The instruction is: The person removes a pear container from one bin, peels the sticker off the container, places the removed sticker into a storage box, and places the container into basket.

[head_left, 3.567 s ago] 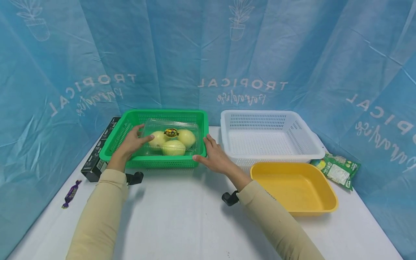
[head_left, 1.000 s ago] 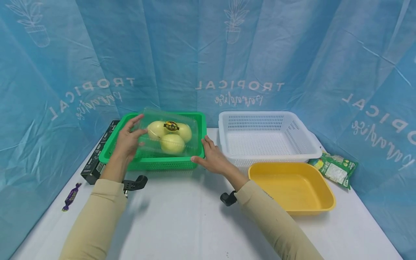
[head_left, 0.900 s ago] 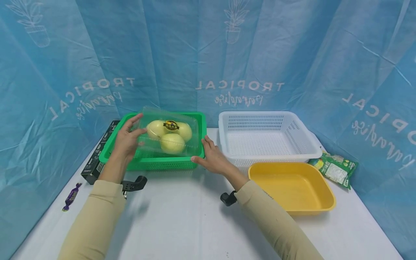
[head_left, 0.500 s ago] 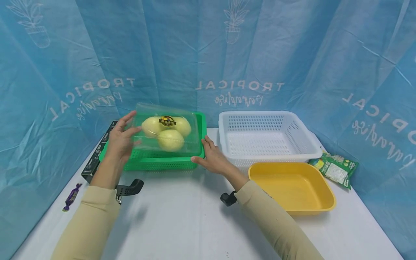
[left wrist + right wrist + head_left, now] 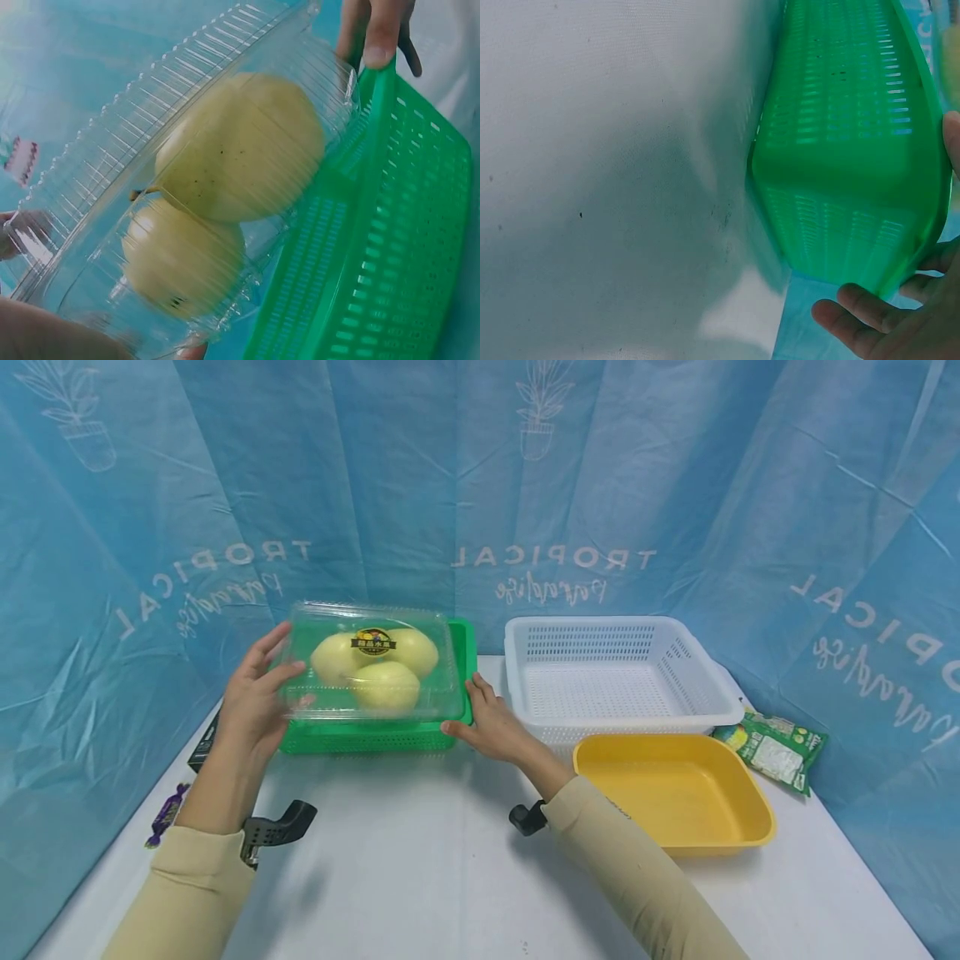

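My left hand grips the left end of a clear plastic clamshell box, its thumb on the near side. Inside lie pale yellow pears, seen through the lid, which bears a dark label. The box is raised over the green basket and reaches past its left side. In the left wrist view the box is tilted beside the basket wall. My right hand rests at the basket's near right corner, thumb on the front rim and fairly straight fingers along the right side.
A white basket stands right of the green one, with a yellow tub before it. A green packet lies at the far right. On the left are a black box, partly hidden, and a purple-wrapped candy.
My left hand has lifted the clamshell box of pears out of the green basket and drawn it left and towards me. The right hand has kept its place at the basket corner.
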The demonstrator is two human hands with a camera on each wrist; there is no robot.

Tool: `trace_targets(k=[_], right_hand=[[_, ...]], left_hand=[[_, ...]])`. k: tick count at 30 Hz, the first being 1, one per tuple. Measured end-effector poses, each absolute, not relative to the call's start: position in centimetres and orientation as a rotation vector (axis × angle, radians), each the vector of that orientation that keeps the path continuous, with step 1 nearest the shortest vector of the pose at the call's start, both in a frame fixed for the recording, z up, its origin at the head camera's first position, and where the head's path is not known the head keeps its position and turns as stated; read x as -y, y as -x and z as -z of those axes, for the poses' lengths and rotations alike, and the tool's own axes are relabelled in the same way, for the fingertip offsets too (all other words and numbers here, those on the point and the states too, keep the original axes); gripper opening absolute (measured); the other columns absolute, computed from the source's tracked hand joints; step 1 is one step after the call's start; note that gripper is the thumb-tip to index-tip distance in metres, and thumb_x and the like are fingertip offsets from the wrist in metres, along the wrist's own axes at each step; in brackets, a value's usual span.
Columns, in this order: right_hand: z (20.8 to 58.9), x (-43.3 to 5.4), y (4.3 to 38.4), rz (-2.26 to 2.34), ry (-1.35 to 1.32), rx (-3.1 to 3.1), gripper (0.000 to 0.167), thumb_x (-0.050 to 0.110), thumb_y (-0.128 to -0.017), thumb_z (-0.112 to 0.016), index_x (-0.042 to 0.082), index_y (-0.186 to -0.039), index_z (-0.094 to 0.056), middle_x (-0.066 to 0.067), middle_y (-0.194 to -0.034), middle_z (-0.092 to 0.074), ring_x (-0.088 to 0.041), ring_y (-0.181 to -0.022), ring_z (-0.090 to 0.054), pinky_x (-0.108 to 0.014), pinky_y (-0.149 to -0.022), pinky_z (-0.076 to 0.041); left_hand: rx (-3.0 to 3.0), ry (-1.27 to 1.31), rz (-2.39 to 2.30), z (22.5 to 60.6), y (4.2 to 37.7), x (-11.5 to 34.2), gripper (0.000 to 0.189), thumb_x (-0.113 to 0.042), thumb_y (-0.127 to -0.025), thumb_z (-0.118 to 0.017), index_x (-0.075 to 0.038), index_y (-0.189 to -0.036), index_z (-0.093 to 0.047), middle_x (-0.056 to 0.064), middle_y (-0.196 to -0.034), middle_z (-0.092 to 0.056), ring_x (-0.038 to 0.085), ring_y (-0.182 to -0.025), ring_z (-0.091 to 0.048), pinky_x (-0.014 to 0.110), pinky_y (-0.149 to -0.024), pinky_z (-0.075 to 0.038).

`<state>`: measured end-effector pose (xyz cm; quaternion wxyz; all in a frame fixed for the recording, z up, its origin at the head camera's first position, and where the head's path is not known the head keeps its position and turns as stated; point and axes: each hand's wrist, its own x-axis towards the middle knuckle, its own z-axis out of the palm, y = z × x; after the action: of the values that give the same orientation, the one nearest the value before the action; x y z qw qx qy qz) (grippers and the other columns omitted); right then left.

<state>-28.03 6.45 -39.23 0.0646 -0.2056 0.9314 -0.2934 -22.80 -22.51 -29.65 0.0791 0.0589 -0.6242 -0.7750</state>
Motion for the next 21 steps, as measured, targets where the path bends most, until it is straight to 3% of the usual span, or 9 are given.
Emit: trace_targets(k=[9, 10, 13, 16, 21], right_hand=[[39.4, -6.3, 28.1, 0.863, 0.632, -2.843, 0.089, 0.056, -0.09, -0.05, 0.006, -0.152, -0.009, -0.01, -0.161, 0.002, -0.038, -0.144, -0.019, -0.051, -0.115, -0.027], [39.5, -6.3, 28.1, 0.854, 0.644, -2.854, 0.089, 0.055, -0.091, -0.049, 0.005, -0.152, -0.01, -0.012, -0.16, 0.001, -0.039, -0.143, -0.021, -0.05, -0.114, -0.028], [39.5, -6.3, 28.1, 0.835, 0.666, -2.873, 0.087, 0.054, -0.092, -0.048, 0.003, -0.151, -0.01, -0.014, -0.16, -0.001, -0.04, -0.141, -0.026, -0.05, -0.113, -0.031], [39.5, -6.3, 28.0, 0.835, 0.662, -2.877, 0.086, 0.054, -0.092, -0.048, 0.003, -0.151, -0.01, -0.014, -0.16, -0.001, -0.04, -0.14, -0.028, -0.049, -0.112, -0.032], [39.4, -6.3, 28.0, 0.836, 0.651, -2.894, 0.085, 0.052, -0.093, -0.049, 0.002, -0.151, -0.012, -0.014, -0.16, -0.003, -0.04, -0.139, -0.029, -0.048, -0.113, -0.032]], left_hand=[[1.878, -0.139, 2.31, 29.5, 20.1, 22.4, 0.058, -0.01, -0.094, -0.055, -0.035, -0.143, -0.038, -0.011, -0.159, -0.006, 0.031, -0.148, -0.002, 0.069, -0.108, -0.019], [1.889, -0.137, 2.301, 29.6, 19.8, 22.4, 0.058, -0.011, -0.094, -0.056, -0.035, -0.143, -0.037, -0.011, -0.159, -0.006, 0.032, -0.148, -0.004, 0.068, -0.106, -0.027], [1.904, -0.126, 2.295, 29.9, 18.7, 22.6, 0.058, -0.014, -0.094, -0.057, -0.035, -0.144, -0.036, -0.01, -0.159, -0.007, 0.031, -0.148, -0.004, 0.049, -0.09, -0.05], [1.882, -0.104, 2.325, 30.3, 17.8, 22.8, 0.06, -0.013, -0.093, -0.058, -0.033, -0.145, -0.035, -0.008, -0.16, -0.005, 0.028, -0.148, -0.002, 0.024, -0.076, -0.049], [1.825, -0.023, 2.392, 31.1, 16.3, 22.9, 0.061, -0.009, -0.094, -0.055, -0.03, -0.147, -0.033, -0.007, -0.16, 0.002, 0.024, -0.147, -0.009, 0.023, -0.077, -0.052]])
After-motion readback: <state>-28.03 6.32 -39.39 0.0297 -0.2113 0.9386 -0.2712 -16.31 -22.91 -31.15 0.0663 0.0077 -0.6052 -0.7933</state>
